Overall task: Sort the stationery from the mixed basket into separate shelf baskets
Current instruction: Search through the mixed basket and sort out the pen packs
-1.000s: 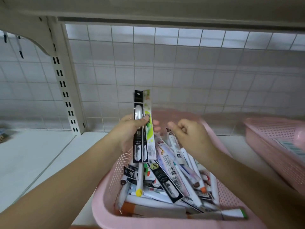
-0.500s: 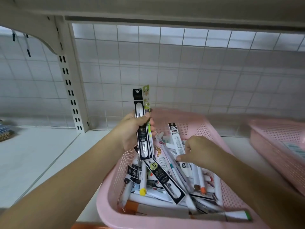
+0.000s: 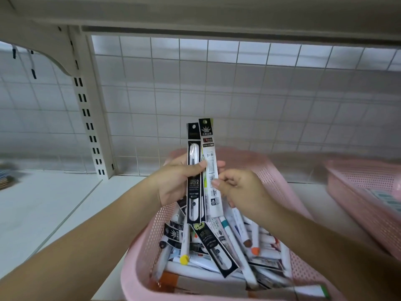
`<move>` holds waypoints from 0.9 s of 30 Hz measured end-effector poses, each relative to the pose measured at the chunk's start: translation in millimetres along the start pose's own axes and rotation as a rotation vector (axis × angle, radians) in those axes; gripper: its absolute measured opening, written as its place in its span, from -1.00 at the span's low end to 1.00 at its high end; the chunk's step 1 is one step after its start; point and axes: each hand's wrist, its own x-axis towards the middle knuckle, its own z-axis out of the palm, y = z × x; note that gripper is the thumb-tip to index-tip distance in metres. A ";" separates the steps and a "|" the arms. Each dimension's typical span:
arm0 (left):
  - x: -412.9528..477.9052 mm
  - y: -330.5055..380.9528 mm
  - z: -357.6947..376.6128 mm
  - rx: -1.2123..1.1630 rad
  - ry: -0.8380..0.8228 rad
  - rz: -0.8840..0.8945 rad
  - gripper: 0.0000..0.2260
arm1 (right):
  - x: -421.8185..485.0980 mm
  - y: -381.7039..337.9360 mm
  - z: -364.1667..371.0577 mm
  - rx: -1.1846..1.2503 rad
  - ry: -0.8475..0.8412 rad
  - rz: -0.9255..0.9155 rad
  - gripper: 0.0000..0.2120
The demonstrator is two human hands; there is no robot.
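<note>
Centre frame: black pen pack (image 3: 194, 192) is gripped upright by the left hand (image 3: 175, 183); white pack (image 3: 210, 161) just beside it is pinched by the right hand (image 3: 240, 192); both are held over the pink basket (image 3: 280, 183).

The left hand (image 3: 178, 181) grips the left packet (image 3: 193, 140) upright, with the right packet (image 3: 209, 153) touching its right side. The right hand (image 3: 240, 190) pinches the right packet's edge just right of that grip. Directly below the grip a basket (image 3: 138, 268) stands on the shelf (image 3: 43, 209), with a heap of pens (image 3: 249, 257) in it. Behind the grip runs the wire grid (image 3: 217, 83). Well to its left stands the slotted post (image 3: 91, 127), and to its right, apart from the first basket, sits a second basket (image 3: 358, 192).
</note>
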 end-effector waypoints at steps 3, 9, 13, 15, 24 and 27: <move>-1.0 1.3 1.0 0.031 -0.029 0.003 -0.81 | 2.8 6.0 0.9 -0.006 0.016 0.013 -0.79; 0.0 1.2 0.5 0.167 0.034 -0.011 -0.85 | 4.1 7.3 2.4 -0.060 0.011 -0.032 -0.77; -1.1 4.1 -1.0 0.110 0.182 -0.008 -0.77 | 3.8 13.7 -6.8 -0.411 0.065 -0.044 -0.71; -1.0 5.3 -3.9 0.055 0.253 0.008 -0.74 | 1.5 19.9 -16.3 -0.551 0.057 0.026 -0.76; -1.0 6.2 -9.8 -0.039 0.280 0.031 -0.71 | -5.3 25.4 -20.7 -0.639 -0.178 0.298 -0.54; -1.3 5.5 -10.3 -0.035 0.285 0.035 -0.73 | -9.5 21.3 -20.0 -0.591 -0.118 0.243 -0.72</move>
